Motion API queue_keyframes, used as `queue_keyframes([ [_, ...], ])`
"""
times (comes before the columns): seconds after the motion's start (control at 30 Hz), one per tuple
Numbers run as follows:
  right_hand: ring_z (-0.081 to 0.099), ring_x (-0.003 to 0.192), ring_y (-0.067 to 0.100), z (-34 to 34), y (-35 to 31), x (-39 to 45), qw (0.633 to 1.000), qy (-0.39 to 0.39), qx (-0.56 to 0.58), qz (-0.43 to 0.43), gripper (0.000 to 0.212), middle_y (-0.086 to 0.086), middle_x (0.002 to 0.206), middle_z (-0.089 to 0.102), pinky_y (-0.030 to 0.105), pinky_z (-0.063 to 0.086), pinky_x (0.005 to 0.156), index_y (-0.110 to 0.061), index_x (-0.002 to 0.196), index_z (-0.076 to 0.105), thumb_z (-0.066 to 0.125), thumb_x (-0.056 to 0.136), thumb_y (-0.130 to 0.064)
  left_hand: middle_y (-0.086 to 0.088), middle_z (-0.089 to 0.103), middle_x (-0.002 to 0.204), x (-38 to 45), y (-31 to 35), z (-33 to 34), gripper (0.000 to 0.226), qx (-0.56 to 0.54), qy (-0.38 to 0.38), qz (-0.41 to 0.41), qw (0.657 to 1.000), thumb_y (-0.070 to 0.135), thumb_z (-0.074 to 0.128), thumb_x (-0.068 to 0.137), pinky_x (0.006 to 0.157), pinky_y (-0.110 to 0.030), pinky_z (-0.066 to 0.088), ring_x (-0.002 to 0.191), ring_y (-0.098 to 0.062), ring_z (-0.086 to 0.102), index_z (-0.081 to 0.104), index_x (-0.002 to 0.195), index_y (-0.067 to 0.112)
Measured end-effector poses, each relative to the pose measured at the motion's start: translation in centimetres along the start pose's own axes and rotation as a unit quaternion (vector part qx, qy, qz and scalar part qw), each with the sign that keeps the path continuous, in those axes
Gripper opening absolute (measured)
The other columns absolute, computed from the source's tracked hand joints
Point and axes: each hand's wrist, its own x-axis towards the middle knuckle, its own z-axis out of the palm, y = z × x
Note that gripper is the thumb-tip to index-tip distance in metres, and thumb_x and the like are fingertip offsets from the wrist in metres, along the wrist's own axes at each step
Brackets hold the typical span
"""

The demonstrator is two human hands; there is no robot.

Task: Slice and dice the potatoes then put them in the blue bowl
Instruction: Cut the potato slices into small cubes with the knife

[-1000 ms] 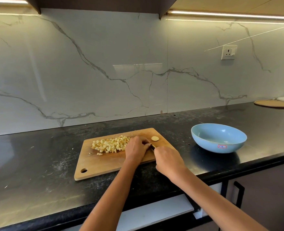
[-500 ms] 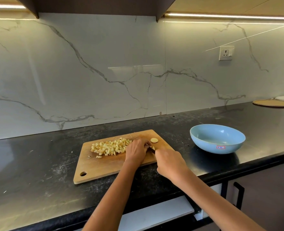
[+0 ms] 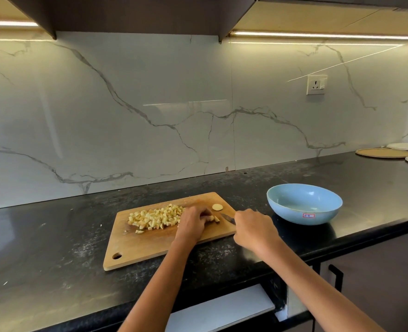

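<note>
My right hand (image 3: 255,230) has just drawn back, so the knife (image 3: 228,218) sits clear of the cut potato bits (image 3: 214,219), fingers wrapped round its handle. My left hand (image 3: 193,222) curls over those bits. Diced pile (image 3: 156,218) and one slice (image 3: 217,207) remain on the board (image 3: 150,248); blue bowl (image 3: 303,207) waits empty.

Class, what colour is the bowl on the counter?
Light blue, with a small white sticker; seen in the head view, the bowl.
</note>
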Motion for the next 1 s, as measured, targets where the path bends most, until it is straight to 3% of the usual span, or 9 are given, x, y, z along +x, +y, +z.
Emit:
queue_keyframes([
  [0.23, 0.064, 0.095, 0.021, 0.6, 0.8, 0.5, 1.000, 0.011, 0.004, 0.019, 0.024, 0.007, 0.109, 0.064, 0.026, 0.040, 0.066, -0.010, 0.116, 0.058, 0.047, 0.095, -0.016, -0.001, 0.067, 0.091, 0.2, 0.5, 0.7, 0.038, 0.014, 0.007, -0.034, 0.999, 0.042, 0.072, 0.076, 0.072, -0.020, 0.046, 0.081, -0.010, 0.058, 0.068, 0.099, 0.012],
  [0.4, 0.064, 0.093, 0.020, 1.0, 0.8, 1.1, 1.000, 0.015, 0.015, 0.020, 0.024, 0.007, 0.107, 0.064, 0.026, 0.043, 0.067, -0.011, 0.116, 0.058, 0.048, 0.096, -0.018, -0.003, 0.069, 0.100, 0.6, 0.5, 1.1, 0.021, 0.013, -0.010, 0.013, 1.000, 0.023, 0.065, 0.086, 0.081, -0.022, 0.050, 0.089, -0.011, 0.061, 0.069, 0.103, 0.011],
  [0.57, 0.064, 0.091, 0.019, 1.6, 0.5, 1.5, 0.999, 0.005, 0.028, 0.018, 0.023, 0.006, 0.105, 0.063, 0.028, 0.048, 0.072, -0.012, 0.115, 0.058, 0.048, 0.095, -0.017, -0.004, 0.068, 0.107, 0.7, 0.2, 0.6, 0.024, -0.028, -0.024, 0.039, 0.999, 0.014, 0.066, 0.084, 0.088, -0.023, 0.050, 0.095, -0.013, 0.062, 0.068, 0.108, 0.011],
  [0.77, 0.065, 0.091, 0.020, 1.8, 0.1, 1.2, 0.999, 0.007, 0.033, 0.022, 0.020, 0.006, 0.103, 0.065, 0.027, 0.045, 0.069, -0.011, 0.111, 0.060, 0.048, 0.095, -0.016, -0.002, 0.069, 0.100, 0.5, -0.3, 0.2, 0.031, -0.012, 0.005, -0.007, 1.000, 0.022, 0.073, 0.078, 0.079, -0.023, 0.052, 0.086, -0.011, 0.062, 0.068, 0.106, 0.012],
  [1.0, 0.063, 0.093, 0.020, 2.4, -1.3, 0.7, 0.998, 0.031, 0.048, 0.020, 0.016, 0.005, 0.104, 0.064, 0.026, 0.039, 0.068, -0.012, 0.106, 0.060, 0.048, 0.095, -0.015, 0.000, 0.071, 0.093, 0.3, 0.6, 0.4, 0.023, -0.015, -0.004, 0.006, 1.000, 0.024, 0.075, 0.077, 0.075, -0.023, 0.053, 0.080, -0.008, 0.061, 0.072, 0.096, 0.012],
])
